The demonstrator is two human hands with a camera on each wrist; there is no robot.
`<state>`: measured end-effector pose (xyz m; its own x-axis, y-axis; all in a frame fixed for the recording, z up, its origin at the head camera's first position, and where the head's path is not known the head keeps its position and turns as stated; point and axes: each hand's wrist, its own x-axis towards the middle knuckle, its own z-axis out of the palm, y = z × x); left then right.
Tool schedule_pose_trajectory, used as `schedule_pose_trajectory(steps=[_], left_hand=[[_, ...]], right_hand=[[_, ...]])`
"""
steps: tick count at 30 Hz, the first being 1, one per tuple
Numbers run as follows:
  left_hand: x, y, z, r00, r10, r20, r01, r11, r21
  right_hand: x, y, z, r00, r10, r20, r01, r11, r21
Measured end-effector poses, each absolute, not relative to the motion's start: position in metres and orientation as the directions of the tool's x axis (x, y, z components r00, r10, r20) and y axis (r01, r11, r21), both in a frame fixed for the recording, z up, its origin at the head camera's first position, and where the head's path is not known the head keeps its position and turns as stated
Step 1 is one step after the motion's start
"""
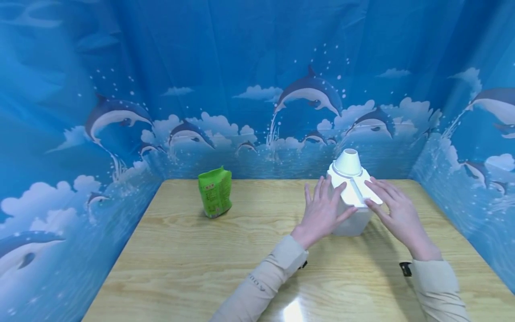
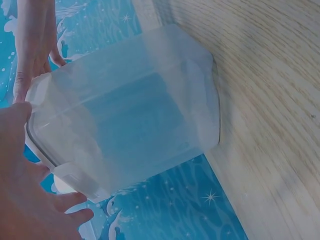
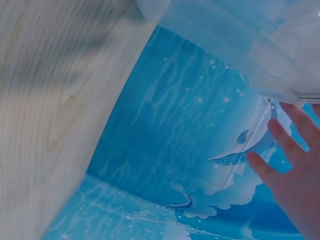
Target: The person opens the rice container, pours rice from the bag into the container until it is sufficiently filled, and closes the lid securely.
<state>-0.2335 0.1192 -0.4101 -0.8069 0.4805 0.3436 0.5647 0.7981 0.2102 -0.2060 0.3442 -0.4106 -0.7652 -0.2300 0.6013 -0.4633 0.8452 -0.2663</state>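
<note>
A translucent storage container (image 1: 351, 223) stands upright toward the right of the table, its white lid (image 1: 356, 188) topped by a cone-shaped piece (image 1: 348, 163). My left hand (image 1: 322, 214) is at the lid's left side with fingers spread; in the left wrist view its thumb and fingertips lie around the lid edge, near a white side clip (image 2: 80, 179). At the lid's right edge is my right hand (image 1: 400, 217), fingers extended. The right wrist view shows the right hand's fingertips (image 3: 290, 112) just by the lid rim; whether all of them touch is unclear.
A green printed bag (image 1: 216, 192) stands on the wooden table (image 1: 181, 259), left of the container. A blue dolphin-print curtain (image 1: 241, 58) encloses the table's back and sides. Small black pieces show beside both cuffs.
</note>
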Motion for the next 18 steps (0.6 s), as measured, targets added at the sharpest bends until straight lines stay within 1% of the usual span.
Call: schedule_pose_trajectory(steps=[10,18], left_hand=[[-0.231,0.11,-0.409,-0.812,0.483,0.329,0.56,0.802,0.206],[-0.232,0.102,-0.409,-0.802,0.481,0.355,0.569,0.795,0.209]], right_hand=[[-0.206,0.338,-0.411,-0.765,-0.234,0.6,-0.471,0.838,-0.274],[-0.205,0.331,-0.409,-0.776,-0.231,0.587,-0.461,0.843,-0.277]])
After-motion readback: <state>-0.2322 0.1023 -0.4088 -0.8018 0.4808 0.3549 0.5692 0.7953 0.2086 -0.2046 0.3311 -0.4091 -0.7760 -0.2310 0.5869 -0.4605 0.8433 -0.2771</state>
